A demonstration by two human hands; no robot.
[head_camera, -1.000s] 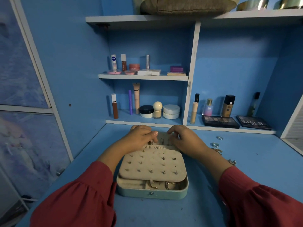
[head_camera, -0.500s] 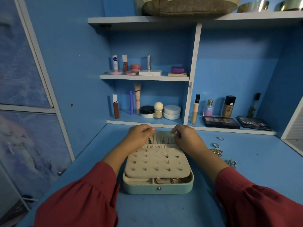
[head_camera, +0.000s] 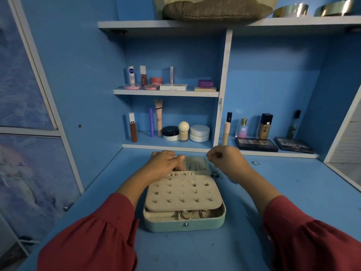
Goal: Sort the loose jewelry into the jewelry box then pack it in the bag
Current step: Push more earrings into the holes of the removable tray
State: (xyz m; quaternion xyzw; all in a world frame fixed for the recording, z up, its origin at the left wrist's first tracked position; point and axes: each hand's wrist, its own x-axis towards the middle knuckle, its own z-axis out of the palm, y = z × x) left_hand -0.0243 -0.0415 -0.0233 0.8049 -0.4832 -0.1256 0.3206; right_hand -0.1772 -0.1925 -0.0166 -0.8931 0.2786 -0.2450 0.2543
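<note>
**Jewelry box sitting open on the blue desk, both hands working at its far end**

Jewelry box (head_camera: 184, 222) is lying in the middle of the blue desk (head_camera: 293, 202), between the two red sleeves (head_camera: 93, 239), its pale green front wall and small metal button facing the camera. A cream panel (head_camera: 183, 192) studded with rows of small earrings is lying across the top of the box, and under its near edge a few gold hoops (head_camera: 195, 213) are showing in the front compartment.

Behind the desk, the blue shelves (head_camera: 166, 92) are holding bottles, tubes, jars and flat palettes, and a padded brown bag (head_camera: 216, 8) is resting on the top shelf.

The left hand (head_camera: 164, 165) is reaching over the far left corner of the box, fingers bent down into the back compartment and thumb stretched out along the raised lid (head_camera: 195, 163); whether it is gripping anything down there, I cannot tell. The right hand (head_camera: 226, 159) is hovering just past the far right corner, lifted clear of the box, fingers curled in with the tips pressed together as if pinching; anything between them is too small to make out.

A small dark green piece (head_camera: 214, 174) is lying on the desk, touching or just beside the far right corner of the box. Further right, well apart from the box, a silver ring (head_camera: 255, 163) is lying flat on the desk.
</note>
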